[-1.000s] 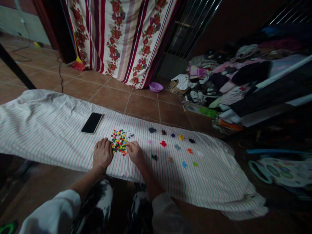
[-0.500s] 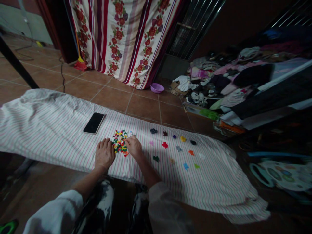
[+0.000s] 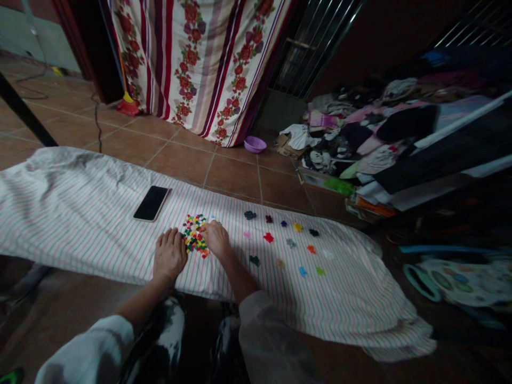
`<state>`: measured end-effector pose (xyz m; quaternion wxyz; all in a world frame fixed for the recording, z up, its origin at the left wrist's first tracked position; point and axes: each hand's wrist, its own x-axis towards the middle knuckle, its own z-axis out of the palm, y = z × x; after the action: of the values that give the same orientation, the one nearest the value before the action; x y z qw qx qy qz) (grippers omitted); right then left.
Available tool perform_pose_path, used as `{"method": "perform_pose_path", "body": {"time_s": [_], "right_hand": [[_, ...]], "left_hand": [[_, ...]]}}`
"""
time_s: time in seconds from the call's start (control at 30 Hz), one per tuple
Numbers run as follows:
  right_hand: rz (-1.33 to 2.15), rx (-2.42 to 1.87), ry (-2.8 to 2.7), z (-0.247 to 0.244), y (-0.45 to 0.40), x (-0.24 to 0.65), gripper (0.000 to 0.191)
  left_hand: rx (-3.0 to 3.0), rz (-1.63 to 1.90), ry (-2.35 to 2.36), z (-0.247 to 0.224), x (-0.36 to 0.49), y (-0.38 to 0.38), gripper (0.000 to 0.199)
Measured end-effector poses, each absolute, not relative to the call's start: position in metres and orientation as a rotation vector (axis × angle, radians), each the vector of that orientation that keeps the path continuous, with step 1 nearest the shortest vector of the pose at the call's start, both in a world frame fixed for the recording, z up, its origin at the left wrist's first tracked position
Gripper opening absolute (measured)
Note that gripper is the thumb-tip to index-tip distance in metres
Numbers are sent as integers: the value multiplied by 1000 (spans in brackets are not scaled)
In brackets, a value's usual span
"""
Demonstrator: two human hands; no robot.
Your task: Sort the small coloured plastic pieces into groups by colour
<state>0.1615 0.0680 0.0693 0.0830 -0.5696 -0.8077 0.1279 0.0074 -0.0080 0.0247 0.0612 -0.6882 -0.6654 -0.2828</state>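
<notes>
A pile of small multicoloured pieces [image 3: 194, 242] lies on the striped cloth [image 3: 100, 213]. My left hand [image 3: 170, 252] rests flat on the cloth at the pile's left edge, fingers stretched out. At the right edge of the pile is my right hand [image 3: 216, 238], its fingers pinched together and pointing into the pieces; whatever is between them is hidden. To the right, small heaps sorted by colour are spread in rows, among them a red heap [image 3: 268, 238], a yellow heap [image 3: 297, 228], a dark green heap [image 3: 254, 260] and a blue heap [image 3: 303, 272].
A phone [image 3: 152, 203] lies on the cloth left of the pile. Beyond the cloth are a purple basin [image 3: 255, 144], a floral curtain [image 3: 208, 69] and a broom [image 3: 127, 105] on the tiled floor. Heaped clothes [image 3: 360, 128] fill the right back.
The whole view has shifted slightly, moving things a little left. My right hand has stayed at the pile's right side, its fingertips now slightly farther in. My left hand keeps its place beside the pile.
</notes>
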Motion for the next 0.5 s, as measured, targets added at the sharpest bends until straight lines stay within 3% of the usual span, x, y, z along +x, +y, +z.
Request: {"method": "perform_pose_path", "body": {"time_s": [0.5], "right_hand": [[679, -1570, -1996, 57, 58, 169, 13]], "left_hand": [[-2079, -807, -1925, 23, 5, -9, 30]]}}
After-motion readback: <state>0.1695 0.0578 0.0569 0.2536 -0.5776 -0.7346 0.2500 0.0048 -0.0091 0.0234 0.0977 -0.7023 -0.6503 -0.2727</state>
